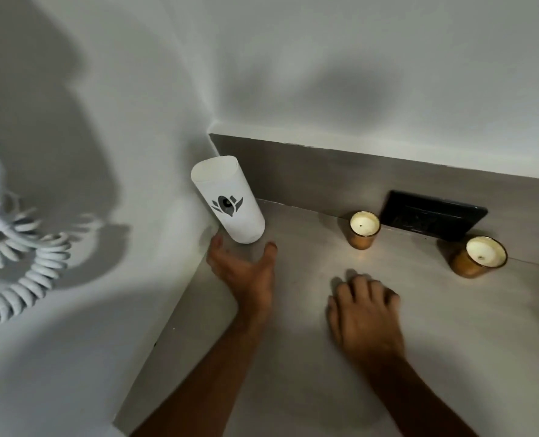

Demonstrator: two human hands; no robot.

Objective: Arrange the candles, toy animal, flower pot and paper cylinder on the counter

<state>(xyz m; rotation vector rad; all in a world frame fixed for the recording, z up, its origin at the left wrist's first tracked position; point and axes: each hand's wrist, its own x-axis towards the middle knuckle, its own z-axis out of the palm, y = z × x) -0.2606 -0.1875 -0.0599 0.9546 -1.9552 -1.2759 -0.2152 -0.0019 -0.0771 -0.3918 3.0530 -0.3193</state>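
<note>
A white paper cylinder (pixel 228 201) with a black emblem stands in the counter's far left corner, against the wall. My left hand (pixel 246 269) is just in front of its base, fingers spread and holding nothing. My right hand (pixel 364 313) rests palm down on the grey counter (pixel 309 357), holding nothing. Two candles in amber glass stand along the back: one (pixel 364 230) near the middle, the other (pixel 479 257) further right. No toy animal or flower pot is in view.
A black wall socket plate (pixel 432 216) sits in the grey backsplash behind the candles. A white coiled cord (pixel 22 253) hangs on the left wall. The counter's left edge meets that wall.
</note>
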